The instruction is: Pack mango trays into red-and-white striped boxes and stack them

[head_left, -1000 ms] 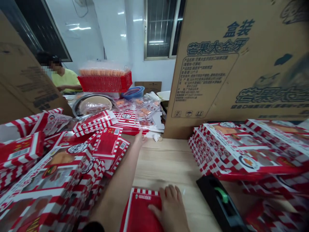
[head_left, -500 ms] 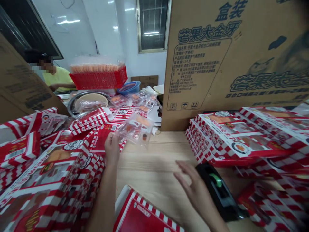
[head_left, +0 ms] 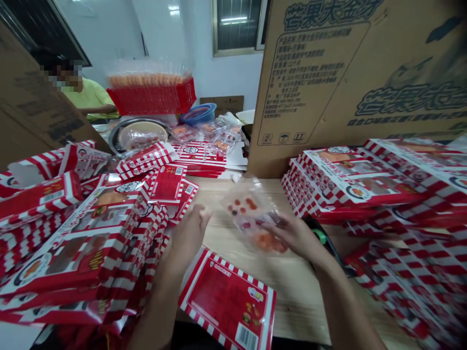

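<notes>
My right hand (head_left: 294, 236) grips a clear plastic pack of gummy candies (head_left: 251, 214) by its right edge and holds it tilted above the table. Orange, brown and purple pieces show through the film, slightly blurred. To the left, my left hand (head_left: 189, 233) is closed with its fingers curled in, and I see nothing in it. Below both hands lies a flat red box (head_left: 229, 301) with striped edges and a barcode, near the table's front edge. Beside my right wrist is a black tape dispenser (head_left: 328, 248) with a green core, partly covered by the arm.
Candy boxes with windows are stacked on the left (head_left: 87, 243) and right (head_left: 350, 180). A tall cardboard carton (head_left: 310, 107) stands behind. Farther back are more candy packs (head_left: 222, 138), a metal bowl (head_left: 116, 133), a red basket (head_left: 156, 99) and a person in yellow (head_left: 91, 97).
The candy pack has passed from my left hand to my right and come nearer. My left hand has moved right and closer to me. The view has tilted down.
</notes>
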`<state>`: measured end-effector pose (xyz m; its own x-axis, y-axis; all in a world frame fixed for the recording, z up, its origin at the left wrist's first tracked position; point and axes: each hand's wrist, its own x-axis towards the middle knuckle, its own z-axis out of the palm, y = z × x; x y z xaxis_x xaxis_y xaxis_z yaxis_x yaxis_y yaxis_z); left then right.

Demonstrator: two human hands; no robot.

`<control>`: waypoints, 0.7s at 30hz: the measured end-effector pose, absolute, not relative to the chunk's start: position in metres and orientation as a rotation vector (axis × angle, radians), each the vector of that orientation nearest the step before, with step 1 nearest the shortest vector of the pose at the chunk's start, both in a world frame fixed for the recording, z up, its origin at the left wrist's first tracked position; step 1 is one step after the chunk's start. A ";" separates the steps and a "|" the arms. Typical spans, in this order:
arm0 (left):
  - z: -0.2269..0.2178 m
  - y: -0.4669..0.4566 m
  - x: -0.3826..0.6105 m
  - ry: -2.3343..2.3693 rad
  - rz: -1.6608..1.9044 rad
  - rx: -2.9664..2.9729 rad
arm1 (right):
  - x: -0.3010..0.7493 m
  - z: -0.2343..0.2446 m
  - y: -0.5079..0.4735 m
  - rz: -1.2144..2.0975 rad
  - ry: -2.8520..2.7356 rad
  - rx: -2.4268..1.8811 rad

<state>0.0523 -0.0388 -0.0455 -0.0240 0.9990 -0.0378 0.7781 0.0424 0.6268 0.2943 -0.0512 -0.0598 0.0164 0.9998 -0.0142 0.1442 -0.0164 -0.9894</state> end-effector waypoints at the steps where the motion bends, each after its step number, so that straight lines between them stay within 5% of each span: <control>1: -0.058 -0.046 0.051 1.982 0.364 1.712 | 0.299 -0.067 -0.054 1.074 -1.144 -1.336; 8: -0.122 -0.050 0.080 1.868 0.172 1.543 | 0.299 -0.092 -0.062 0.913 -0.567 -1.174; 13: -0.092 -0.040 0.085 1.449 0.455 1.595 | 0.295 -0.085 -0.071 0.920 -0.401 -1.042; 21: -0.068 -0.030 0.071 0.948 1.021 0.878 | 0.292 -0.055 -0.067 0.871 -0.311 -0.752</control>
<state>0.0709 -0.0296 -0.0685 0.2294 0.9485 -0.2182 -0.2878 0.2803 0.9158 0.2917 -0.0669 -0.0550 0.6205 0.7827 -0.0482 -0.5753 0.4126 -0.7063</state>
